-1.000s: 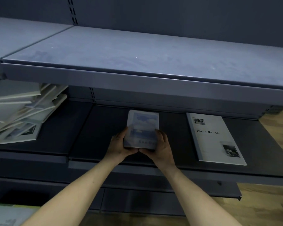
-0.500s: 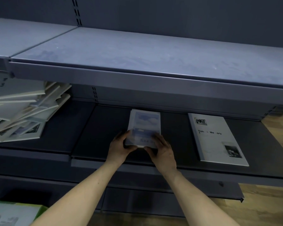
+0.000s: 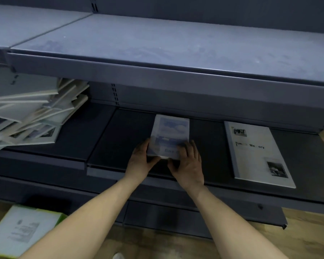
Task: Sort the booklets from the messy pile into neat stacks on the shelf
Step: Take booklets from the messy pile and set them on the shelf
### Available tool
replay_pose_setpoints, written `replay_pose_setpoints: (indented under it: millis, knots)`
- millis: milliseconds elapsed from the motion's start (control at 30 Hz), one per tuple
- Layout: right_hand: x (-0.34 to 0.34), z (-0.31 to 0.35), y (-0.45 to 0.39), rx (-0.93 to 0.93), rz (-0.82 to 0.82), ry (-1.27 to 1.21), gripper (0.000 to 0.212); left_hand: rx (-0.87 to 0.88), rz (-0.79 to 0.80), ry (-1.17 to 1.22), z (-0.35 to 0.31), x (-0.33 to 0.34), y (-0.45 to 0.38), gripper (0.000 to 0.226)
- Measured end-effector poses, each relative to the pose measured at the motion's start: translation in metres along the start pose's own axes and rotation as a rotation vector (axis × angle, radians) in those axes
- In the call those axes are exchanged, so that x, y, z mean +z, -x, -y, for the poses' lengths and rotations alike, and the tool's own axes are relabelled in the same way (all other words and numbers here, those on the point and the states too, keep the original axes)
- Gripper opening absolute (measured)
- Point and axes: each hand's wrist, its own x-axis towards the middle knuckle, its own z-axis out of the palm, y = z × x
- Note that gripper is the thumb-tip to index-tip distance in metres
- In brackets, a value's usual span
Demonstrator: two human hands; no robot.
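Note:
A small booklet (image 3: 169,135) with a blue sky cover lies on the dark middle shelf (image 3: 120,139), near its front. My left hand (image 3: 141,162) grips its near left corner, fingers along the side and thumb at the front edge. My right hand (image 3: 188,164) holds the near right corner, with fingers over the cover and thumb at the front edge. The messy pile of booklets (image 3: 26,116) leans at the far left of the same shelf. A larger white booklet (image 3: 254,152) with black lettering lies flat to the right.
The grey upper shelf (image 3: 157,43) overhangs the middle one and limits the headroom. A lower shelf edge (image 3: 195,212) juts out below. A white and green box (image 3: 21,230) sits on the wooden floor at bottom left.
Both hands have lowered the small booklet flatter onto the shelf and slid it slightly deeper. My right fingers have spread further over its cover. The view has shifted a little right.

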Motion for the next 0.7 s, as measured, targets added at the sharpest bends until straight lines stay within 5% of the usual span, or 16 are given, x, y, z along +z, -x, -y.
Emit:
replay_pose_setpoints:
  millis: [333,500,700]
  knots:
    - [-0.017,0.022,-0.001,-0.210,0.157,0.292,0.061,-0.045,0.120,-0.591,-0.015,-0.025,0.013,0.080]
    - [-0.024,0.059,0.000,-0.306,0.272,0.310,0.059,-0.007,0.126,-0.709,-0.010,-0.066,0.019,0.075]
    - [-0.023,0.152,-0.002,-0.356,0.203,0.218,0.054,0.055,-0.010,-0.698,0.013,-0.136,0.043,0.067]
